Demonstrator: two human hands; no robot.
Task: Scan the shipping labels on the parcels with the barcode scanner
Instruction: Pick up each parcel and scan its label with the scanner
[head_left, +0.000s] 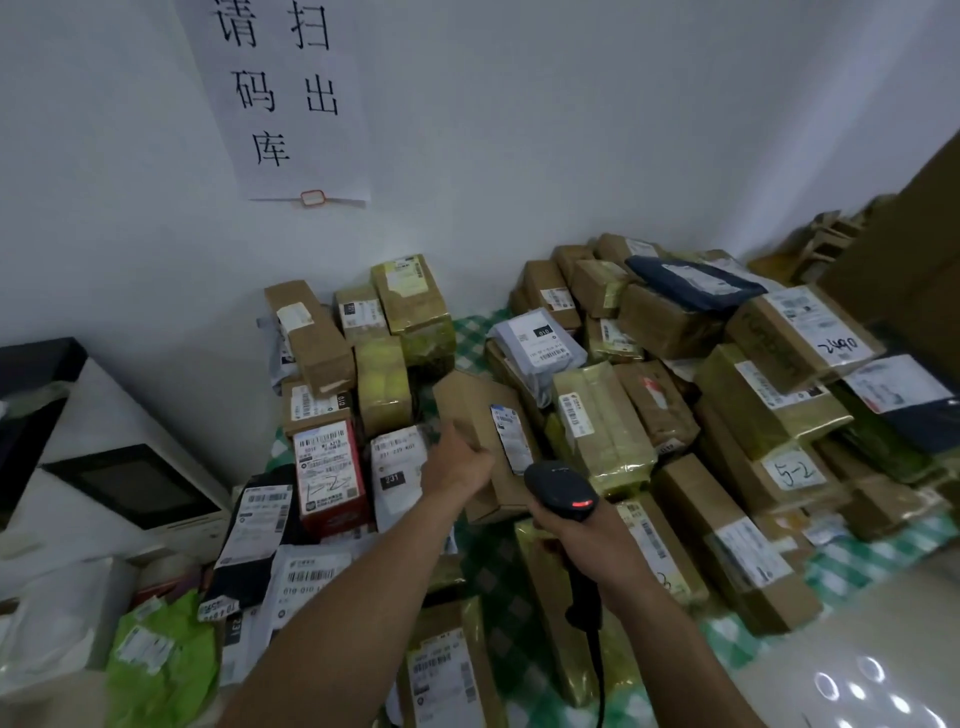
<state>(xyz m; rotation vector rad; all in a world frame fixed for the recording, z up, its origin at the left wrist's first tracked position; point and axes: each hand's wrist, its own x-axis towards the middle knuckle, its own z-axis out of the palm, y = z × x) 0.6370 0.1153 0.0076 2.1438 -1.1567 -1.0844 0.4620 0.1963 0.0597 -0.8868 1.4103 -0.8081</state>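
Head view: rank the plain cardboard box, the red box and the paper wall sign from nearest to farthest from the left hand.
1. cardboard box: gripped in the left hand itself.
2. red box: just left of that hand, standing among the parcels.
3. paper wall sign: high on the back wall, beyond the pile.

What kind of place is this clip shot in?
Probably a parcel pickup or sorting point: labelled parcels piled up, a printed wall sign, and a barcode scanner in the right hand.
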